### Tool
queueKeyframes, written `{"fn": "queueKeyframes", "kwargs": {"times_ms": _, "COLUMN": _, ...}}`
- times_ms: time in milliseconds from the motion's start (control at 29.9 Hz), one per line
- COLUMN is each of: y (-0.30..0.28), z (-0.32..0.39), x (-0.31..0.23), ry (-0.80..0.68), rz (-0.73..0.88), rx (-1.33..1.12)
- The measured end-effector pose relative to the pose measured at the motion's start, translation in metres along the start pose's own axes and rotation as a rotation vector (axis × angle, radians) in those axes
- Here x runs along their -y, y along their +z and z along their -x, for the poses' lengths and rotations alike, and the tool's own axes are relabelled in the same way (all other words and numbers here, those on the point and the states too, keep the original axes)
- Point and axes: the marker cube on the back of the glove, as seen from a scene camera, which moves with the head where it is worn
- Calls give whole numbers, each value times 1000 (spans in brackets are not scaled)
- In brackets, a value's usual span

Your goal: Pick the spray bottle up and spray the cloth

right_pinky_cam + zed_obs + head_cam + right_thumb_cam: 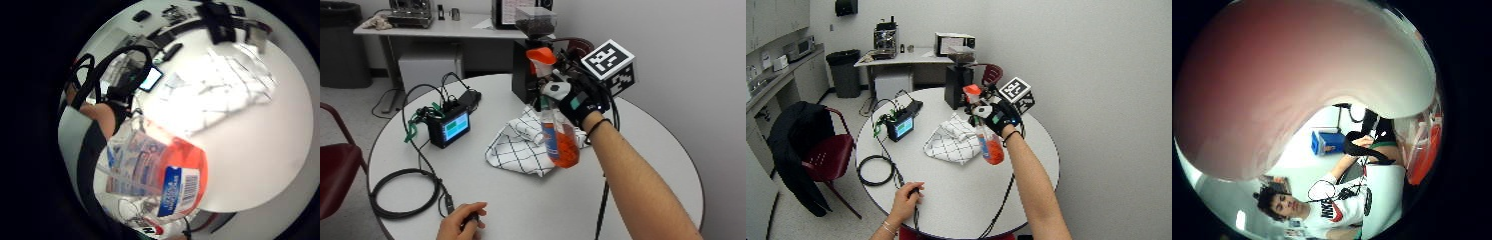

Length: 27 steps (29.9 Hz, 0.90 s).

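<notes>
Fingers curled round the neck of the spray bottle (554, 125), gloved right hand (581, 102) holding it tilted, off the table (639, 150), just over the checked cloth (516, 145). Probably light, rigid plastic with sloshing orange liquid; best gripped at the neck under the orange trigger head. Label with barcode, print too small to read.

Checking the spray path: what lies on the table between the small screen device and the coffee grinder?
Outside view: bare table and a black cable between the screen device and the grinder; the cloth lies nearer.
</notes>
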Motion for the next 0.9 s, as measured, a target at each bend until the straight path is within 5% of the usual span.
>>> {"fn": "queueKeyframes", "kwargs": {"times_ms": 435, "y": 112, "z": 1, "x": 14, "ry": -301, "rz": -59, "rx": 142}}
{"fn": "queueKeyframes", "kwargs": {"times_ms": 904, "y": 155, "z": -64, "x": 2, "ry": -224, "rz": -105, "rx": 174}}
